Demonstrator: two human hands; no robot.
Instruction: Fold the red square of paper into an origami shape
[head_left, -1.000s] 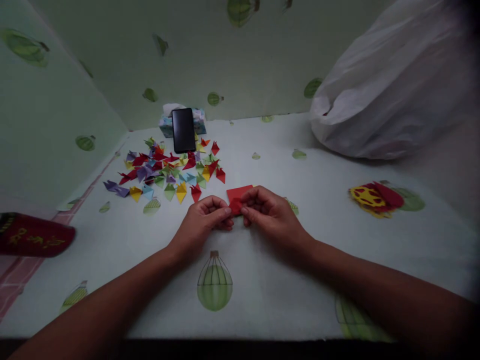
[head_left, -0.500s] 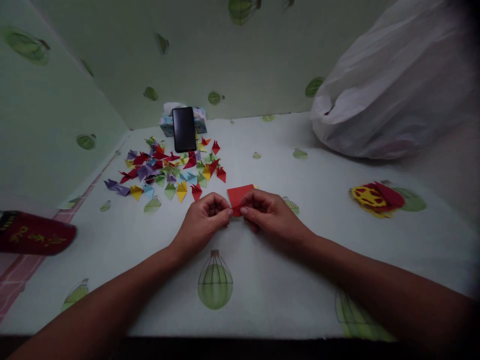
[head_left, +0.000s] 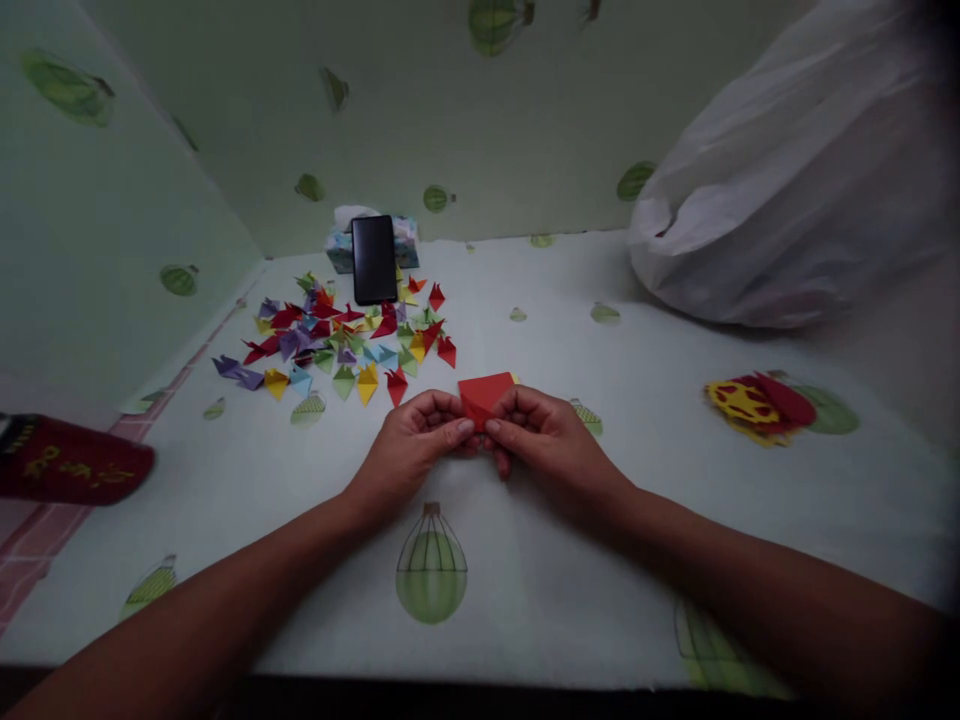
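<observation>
Fingers: thumb and forefinger of the left hand (head_left: 416, 435) close in a narrow pinch at the near end of the red paper (head_left: 486, 388); the right hand (head_left: 547, 430) pinches the same end from the other side. Lower fingers curl beneath, partly hidden.
Red paper: between the two hands, over the middle of the table; its flat far part shows. Yellow shows at the far right corner; whether it belongs to the same sheet cannot be told.
Change: compared with half a second ago, the thumbs sit nearer each other and more of the right hand's lower fingers shows. Judged to be close pressing or creasing of the near end; the finished shape cannot be told.
Folded papers (head_left: 343, 380): many colours, loosely heaped beyond the left hand.
Phone (head_left: 374, 260): dark screen, propped against the tissue box (head_left: 407, 245) behind the heap.
Cut-outs (head_left: 742, 402): yellow and red, lying together to the right.
Red object (head_left: 79, 460): yellow markings, at the far left; kind not established.
Table (head_left: 555, 590): pale covering, green balloon prints, pink edging at left.
Bag (head_left: 750, 230): white plastic, bulky, at the far right.
Wall (head_left: 382, 120): green, same balloon pattern; room lighting dim.
</observation>
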